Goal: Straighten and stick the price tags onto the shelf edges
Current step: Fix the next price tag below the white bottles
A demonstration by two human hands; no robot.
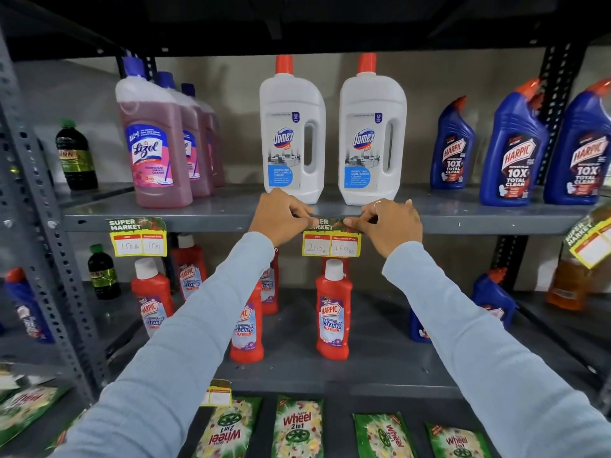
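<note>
A yellow and green price tag point(331, 244) reading 200 and 160 hangs level on the front edge of the grey upper shelf point(479, 223), below two white Domex bottles. My left hand point(281, 218) pinches its top left corner and my right hand point(390, 224) pinches its top right corner, thumbs pressed on the tag's green header against the shelf edge. Another tag point(139, 238) sits stuck on the same edge to the left, under the Lizol bottles. A third tag point(591, 244) hangs tilted at the far right. A small tag point(218, 393) sits on the lower shelf edge.
Pink Lizol bottles point(155, 143), white Domex bottles point(292, 133) and blue Harpic bottles point(515, 150) stand on the upper shelf. Red Harpic bottles point(333, 312) stand on the shelf below. Green Wheel sachets point(297, 428) lie at the bottom. A perforated grey upright point(43, 233) is at left.
</note>
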